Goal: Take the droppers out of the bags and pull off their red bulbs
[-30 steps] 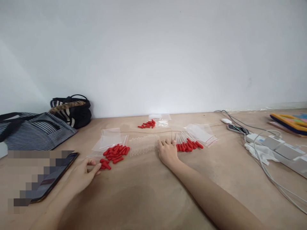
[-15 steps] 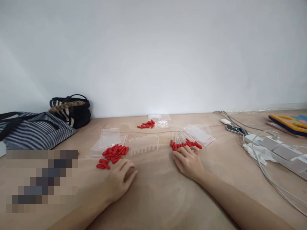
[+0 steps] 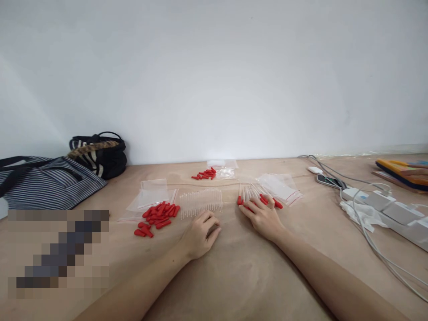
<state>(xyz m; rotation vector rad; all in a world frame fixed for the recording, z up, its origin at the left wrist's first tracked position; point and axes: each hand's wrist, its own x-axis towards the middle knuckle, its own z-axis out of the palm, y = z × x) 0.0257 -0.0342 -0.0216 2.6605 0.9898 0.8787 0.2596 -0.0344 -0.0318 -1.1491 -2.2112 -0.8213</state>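
My left hand (image 3: 200, 234) rests on the table just in front of a row of clear glass dropper tubes (image 3: 200, 203), its fingers loosely bent, the thumb apart, and nothing visible in it. To its left lies a pile of red rubber dropper bulbs (image 3: 162, 210). My right hand (image 3: 264, 218) lies with fingers spread over a fan of droppers (image 3: 250, 191), glass tubes fitted with red bulbs. Its fingertips touch the red ends and hide several of them.
Clear zip bags (image 3: 152, 196) lie behind the bulb pile, with more zip bags (image 3: 281, 185) behind the fan. Farther back are small red bulbs (image 3: 204, 174) and thin tubes (image 3: 227, 172). Striped bags (image 3: 56, 180) stand left; a power strip (image 3: 388, 207) with cables lies right.
My left hand has moved right, from beside the bulb pile to in front of the tube row. My right hand has shifted slightly forward and left, covering more of the red bulbs.
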